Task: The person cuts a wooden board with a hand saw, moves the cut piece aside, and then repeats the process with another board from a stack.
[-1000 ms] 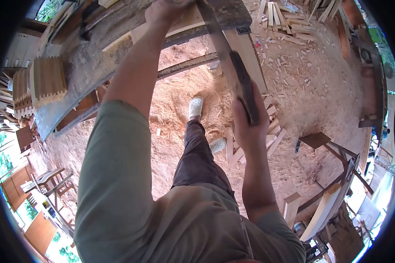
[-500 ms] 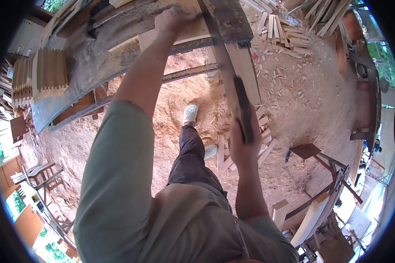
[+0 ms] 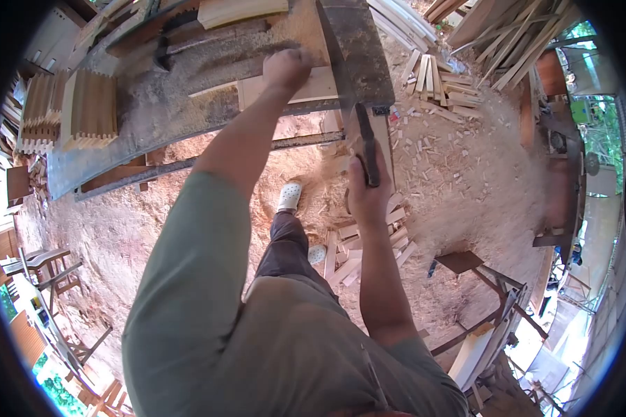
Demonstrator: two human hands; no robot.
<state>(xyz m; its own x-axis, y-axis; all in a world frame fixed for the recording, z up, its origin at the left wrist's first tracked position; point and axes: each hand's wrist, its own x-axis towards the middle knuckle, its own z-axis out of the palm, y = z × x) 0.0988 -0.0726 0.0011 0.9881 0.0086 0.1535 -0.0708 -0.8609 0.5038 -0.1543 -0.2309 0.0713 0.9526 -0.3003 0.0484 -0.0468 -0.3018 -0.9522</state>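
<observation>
Two hands are at work here, and we read the split between them as holding versus cutting. The left hand [image 3: 287, 67] is closed down on a pale board [image 3: 306, 87] that lies flat on the dusty workbench [image 3: 153, 104], pressing it near the bench edge, likely so it cannot shift. The right hand [image 3: 366, 191] is wrapped tight around the dark handle of a handsaw [image 3: 358, 83], whose broad blade runs up and away across the board's end, just beside the left hand. We judge the board overhangs the bench so the offcut can drop toward the short wood scraps [image 3: 368, 240] lying in the sawdust by the white shoes [image 3: 289, 197]. To the left on the bench stands a stack of notched wooden pieces [image 3: 83, 111]; more thin slats [image 3: 431, 76] lie on the ground beyond the saw. We cannot see the saw's teeth or the cut line itself, since the blade covers it, and the far end of the bench is cut off by the picture's top edge.
</observation>
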